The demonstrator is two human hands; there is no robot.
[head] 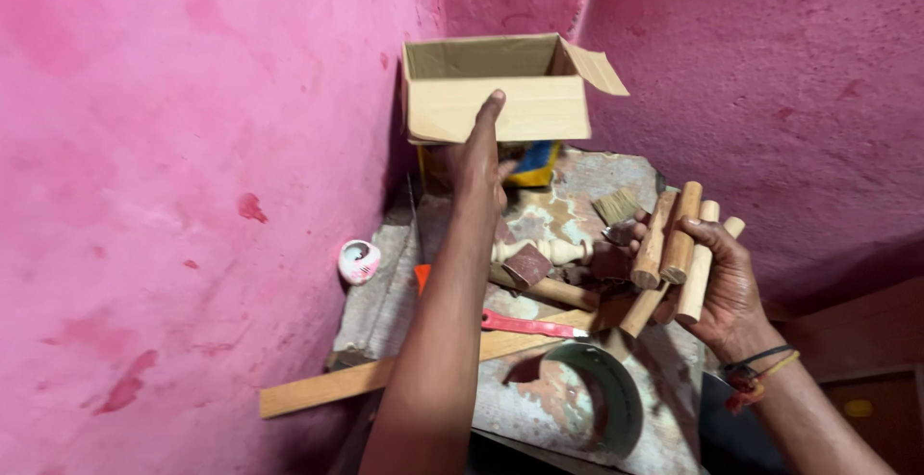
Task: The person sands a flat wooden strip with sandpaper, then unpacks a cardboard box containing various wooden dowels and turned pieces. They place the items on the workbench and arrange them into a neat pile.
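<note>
- The left hand [478,162] reaches up with fingers stretched flat against the front of an open brown cardboard box [500,85], its grip not closed on anything.
- The right hand [722,287] has its grip wrapped around a bundle of smooth round wooden dowels [674,244], held over the table's right side.
- The rough, paint-stained table [577,408] carries a bristle brush [616,205], a flat wooden slat [385,374], a red-handled tool [529,325] and a green metal ring [606,388].
- The plaster walls [173,148] are pink and blotchy.
</note>
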